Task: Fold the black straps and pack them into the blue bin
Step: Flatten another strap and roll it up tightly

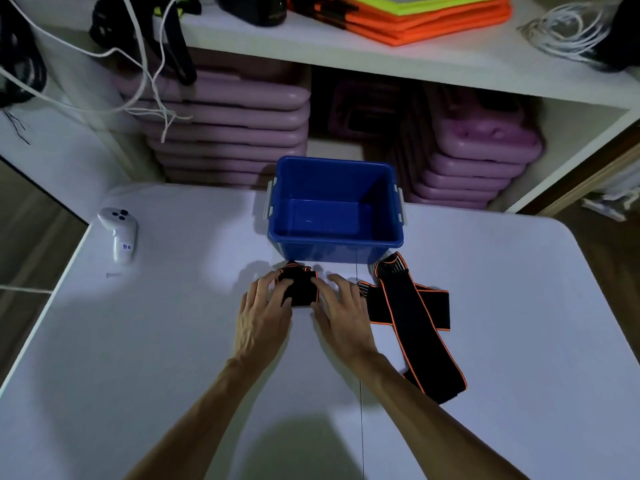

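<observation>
At frame centre, the left hand [265,311] and right hand [341,311] press spread fingers [273,289] onto a folded strap [299,287] on the tabletop [173,341]. Just above sits the bin [334,211]; right of it lie crossed straps [412,317].

Left hand [265,315], right hand [341,311]: fingers spread, palms down.
</observation>
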`<act>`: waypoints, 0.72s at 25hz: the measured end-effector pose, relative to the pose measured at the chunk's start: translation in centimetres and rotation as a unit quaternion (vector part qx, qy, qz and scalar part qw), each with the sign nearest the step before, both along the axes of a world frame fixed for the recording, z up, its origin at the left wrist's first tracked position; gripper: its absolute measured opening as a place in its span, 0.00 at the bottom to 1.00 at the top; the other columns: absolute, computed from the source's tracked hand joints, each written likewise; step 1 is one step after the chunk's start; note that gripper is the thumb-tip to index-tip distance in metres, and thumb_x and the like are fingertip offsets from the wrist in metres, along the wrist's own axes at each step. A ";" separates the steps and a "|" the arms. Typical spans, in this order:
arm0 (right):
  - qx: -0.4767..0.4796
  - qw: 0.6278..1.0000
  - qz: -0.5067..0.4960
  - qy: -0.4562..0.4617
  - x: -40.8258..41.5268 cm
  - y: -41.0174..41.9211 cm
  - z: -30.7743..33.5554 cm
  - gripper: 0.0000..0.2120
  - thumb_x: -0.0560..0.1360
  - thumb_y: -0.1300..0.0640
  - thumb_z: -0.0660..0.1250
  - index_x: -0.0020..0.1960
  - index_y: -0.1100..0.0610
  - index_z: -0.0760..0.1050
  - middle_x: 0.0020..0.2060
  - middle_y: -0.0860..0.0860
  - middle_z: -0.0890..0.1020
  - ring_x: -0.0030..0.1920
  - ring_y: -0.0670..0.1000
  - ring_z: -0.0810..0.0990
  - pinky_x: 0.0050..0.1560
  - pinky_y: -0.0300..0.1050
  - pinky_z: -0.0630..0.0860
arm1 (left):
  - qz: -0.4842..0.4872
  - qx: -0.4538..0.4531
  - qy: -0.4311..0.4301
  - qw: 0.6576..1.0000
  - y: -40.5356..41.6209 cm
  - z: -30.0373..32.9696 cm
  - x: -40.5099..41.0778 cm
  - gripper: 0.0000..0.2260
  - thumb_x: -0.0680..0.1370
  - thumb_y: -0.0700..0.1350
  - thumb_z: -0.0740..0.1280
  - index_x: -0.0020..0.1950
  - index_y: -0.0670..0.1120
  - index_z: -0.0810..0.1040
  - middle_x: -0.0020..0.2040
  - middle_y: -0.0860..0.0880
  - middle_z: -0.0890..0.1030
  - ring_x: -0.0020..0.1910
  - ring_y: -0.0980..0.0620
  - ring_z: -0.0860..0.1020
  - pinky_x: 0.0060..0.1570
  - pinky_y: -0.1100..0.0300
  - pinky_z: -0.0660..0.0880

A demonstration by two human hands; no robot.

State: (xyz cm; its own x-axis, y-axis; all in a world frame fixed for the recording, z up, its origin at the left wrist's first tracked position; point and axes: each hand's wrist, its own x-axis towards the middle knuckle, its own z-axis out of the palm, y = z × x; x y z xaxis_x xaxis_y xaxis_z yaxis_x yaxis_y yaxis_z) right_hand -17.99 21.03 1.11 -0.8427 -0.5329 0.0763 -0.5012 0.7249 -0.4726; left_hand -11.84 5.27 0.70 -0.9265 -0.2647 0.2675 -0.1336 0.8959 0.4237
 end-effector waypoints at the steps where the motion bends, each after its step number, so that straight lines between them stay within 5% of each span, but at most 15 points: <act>1: -0.004 1.000 -0.001 -0.003 -0.2 0.1 0.1 0.24 0.81 0.52 0.61 0.74 0.45 0.57 0.70 0.52 0.66 0.69 0.55 0.65 0.68 0.57 0.66 | 0.005 -0.007 0.005 1.000 0.2 0.2 0.0 0.16 0.74 0.39 0.66 0.63 0.43 0.75 0.65 0.43 0.74 0.60 0.44 0.72 0.55 0.53 0.70; 9: 0.063 0.989 -0.111 0.070 0.2 7.5 0.9 0.24 0.77 0.49 0.65 0.71 0.50 0.67 0.68 0.55 0.69 0.68 0.59 0.68 0.66 0.59 0.67 | -0.103 -0.067 0.024 0.992 5.9 -0.7 -1.5 0.17 0.76 0.44 0.62 0.65 0.43 0.74 0.66 0.41 0.74 0.66 0.42 0.70 0.60 0.48 0.69; 13: 0.141 0.963 -0.227 -0.034 1.0 14.0 0.5 0.36 0.71 0.36 0.66 0.74 0.49 0.62 0.70 0.57 0.67 0.69 0.61 0.66 0.64 0.61 0.66 | -0.176 -0.067 -0.055 0.981 11.1 -0.4 -5.2 0.16 0.75 0.43 0.64 0.63 0.46 0.75 0.63 0.45 0.75 0.63 0.43 0.73 0.59 0.48 0.71; 18: 0.197 0.949 -0.215 -0.124 3.3 20.3 -0.1 0.40 0.69 0.34 0.66 0.76 0.45 0.56 0.65 0.52 0.70 0.64 0.57 0.69 0.59 0.54 0.69 | -0.094 0.025 -0.133 0.986 15.0 0.4 -11.2 0.19 0.77 0.47 0.65 0.67 0.45 0.70 0.59 0.41 0.75 0.58 0.40 0.73 0.58 0.47 0.69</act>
